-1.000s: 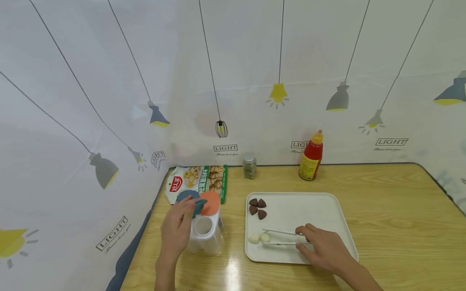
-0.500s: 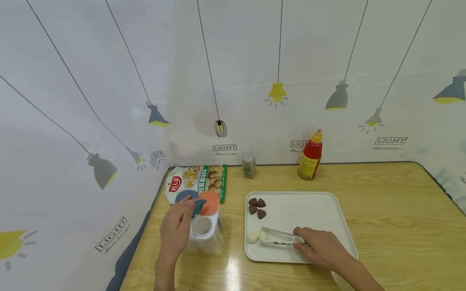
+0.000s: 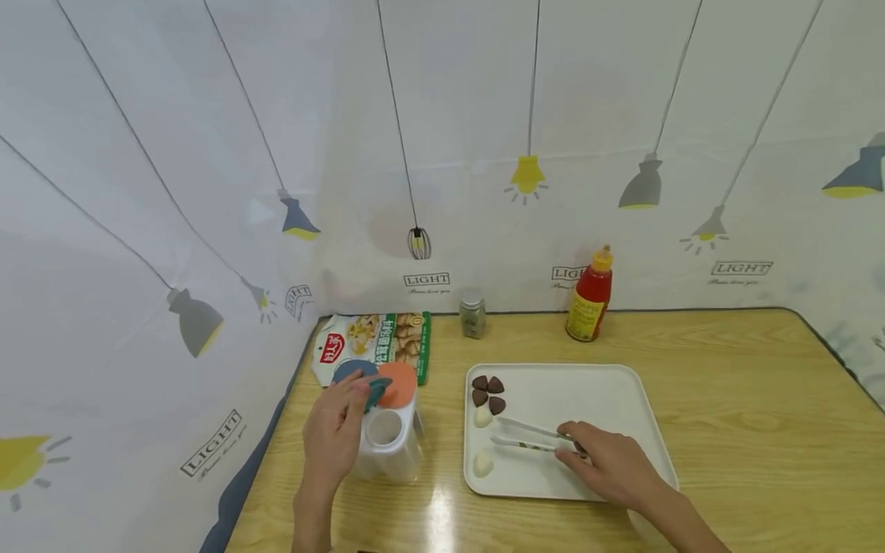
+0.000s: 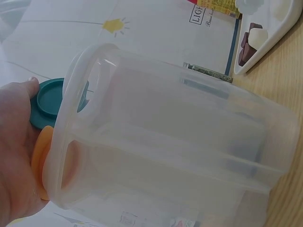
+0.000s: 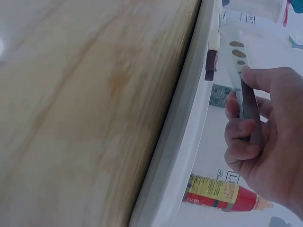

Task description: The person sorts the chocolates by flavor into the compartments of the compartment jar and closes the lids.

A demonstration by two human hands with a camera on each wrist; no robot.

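My left hand pinches the raised teal lid of a clear plastic storage canister. A round opening of it is uncovered; the orange lid and blue lid lie flat over other sections. In my right hand is a pair of pale tongs, their arms spread and nothing between the tips. They hang over the left half of a white tray. One pale rounded piece, like a peeled garlic clove, lies beside several brown wedge-shaped pieces; a second pale piece lies nearer the front.
Behind the canister lies a printed food packet. A small spice jar and a red sauce bottle with a yellow cap stand along the back edge. A patterned cloth hangs behind the wooden table.
One pale piece has moved from beside the other, up to the brown pieces. The tongs closed in around it, then spread and drew back from it. My left hand stays put.
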